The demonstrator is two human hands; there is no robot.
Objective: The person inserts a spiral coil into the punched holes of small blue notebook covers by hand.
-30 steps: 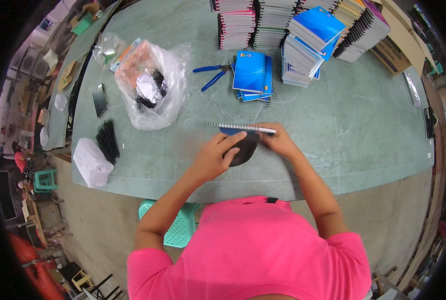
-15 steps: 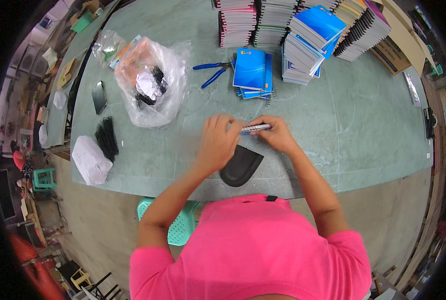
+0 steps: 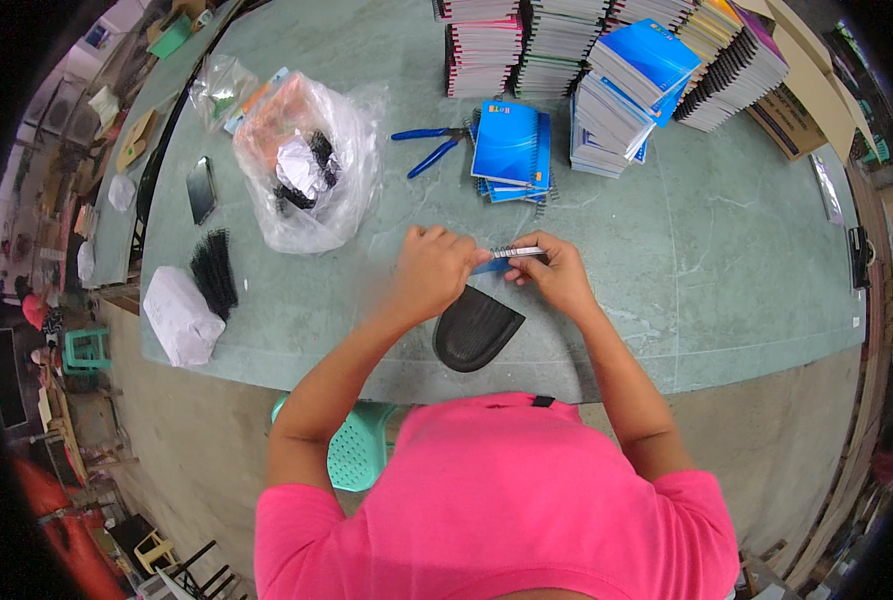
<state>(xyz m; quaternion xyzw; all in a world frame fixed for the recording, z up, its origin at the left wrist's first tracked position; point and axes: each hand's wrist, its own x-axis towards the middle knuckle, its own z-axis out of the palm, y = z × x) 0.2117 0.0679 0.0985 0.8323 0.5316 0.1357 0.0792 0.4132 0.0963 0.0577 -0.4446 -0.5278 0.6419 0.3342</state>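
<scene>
Both hands meet over the near middle of the table around a small blue spiral notebook [image 3: 493, 266], tipped up so its coil edge shows on top. My right hand [image 3: 551, 268] grips its right end between thumb and fingers. At the left end of the coil, my left hand [image 3: 436, 265] is closed, fingertips pinched on the notebook's edge. Just below the hands lies a black rounded rubber pad [image 3: 476, 330]. Beyond them rests a short pile of blue spiral notebooks [image 3: 511, 145], with blue-handled pliers [image 3: 431, 150] to its left.
Tall stacks of notebooks [image 3: 481, 60] and a leaning blue stack [image 3: 606, 115] fill the far side, beside a cardboard box [image 3: 791, 115]. On the left are a plastic bag [image 3: 311, 215], a phone [image 3: 201, 190], black binding coils [image 3: 214, 275] and a white paper bundle [image 3: 181, 315].
My left hand's fingers have curled in tighter at the coil's left end. The notebook's coil edge shows more plainly, while my right hand keeps its grip. The view has shifted slightly.
</scene>
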